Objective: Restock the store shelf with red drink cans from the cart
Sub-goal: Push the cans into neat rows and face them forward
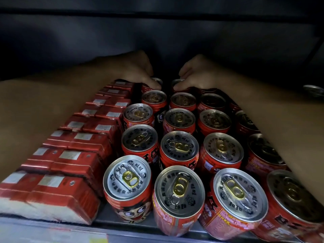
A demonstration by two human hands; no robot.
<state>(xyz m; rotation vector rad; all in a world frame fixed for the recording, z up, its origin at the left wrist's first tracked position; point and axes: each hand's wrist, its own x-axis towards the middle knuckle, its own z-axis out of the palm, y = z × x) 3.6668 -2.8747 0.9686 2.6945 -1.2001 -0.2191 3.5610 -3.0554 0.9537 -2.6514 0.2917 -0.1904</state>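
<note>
The shelf (126, 220) ran deep into shadow, and most of it was already filled. Along its left side sat a double row of red drink cartons (73, 146), packed tight from the front lip to the back. Beside them stood the red cans (178, 148), upright in rows running front to back, their long axes vertical and their silver lids with gold pull tabs facing up. The tabs pointed every which way, so nobody had bothered turning the fronts to match. The rows looked built back to front, probably so the front cans stayed easy to reach.

Both arms reached over the rows to the far end. The left hand (140, 74) curled its fingers down around the back can (154, 83) of one row, gripping it near the top. The right hand (194, 76) did the same on the neighbouring back can (178, 83). My guess was that the two cans were being set or pushed against the rear, keeping the rows straight. The cart was not in sight.
</note>
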